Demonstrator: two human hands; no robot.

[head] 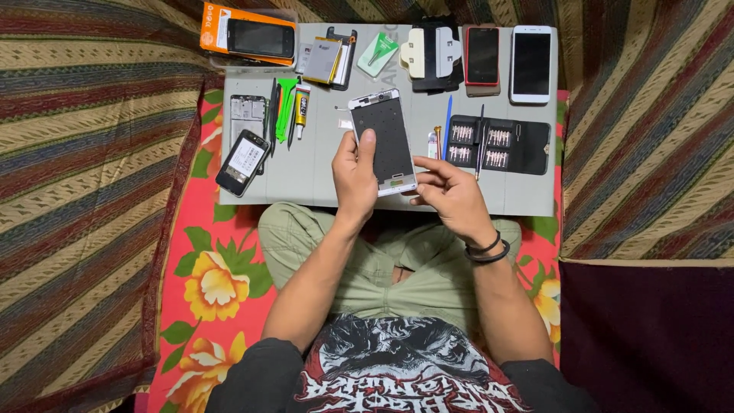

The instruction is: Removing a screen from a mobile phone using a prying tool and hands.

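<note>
The left hand (pixel 354 174) grips a white phone frame (pixel 386 141) from its left side, thumb pressed on the dark inner face, and holds it above the near middle of the grey work mat (pixel 306 172). The right hand (pixel 451 195) pinches the frame's lower right corner with its fingertips. Just right of the frame lies an open black bit case (pixel 501 145) – a blue tool (pixel 447 118) is beside it. Near the mat's left edge rests a black phone (pixel 242 162), and at the far right corner a white phone (pixel 532 64) next to a red phone (pixel 482 56).
</note>
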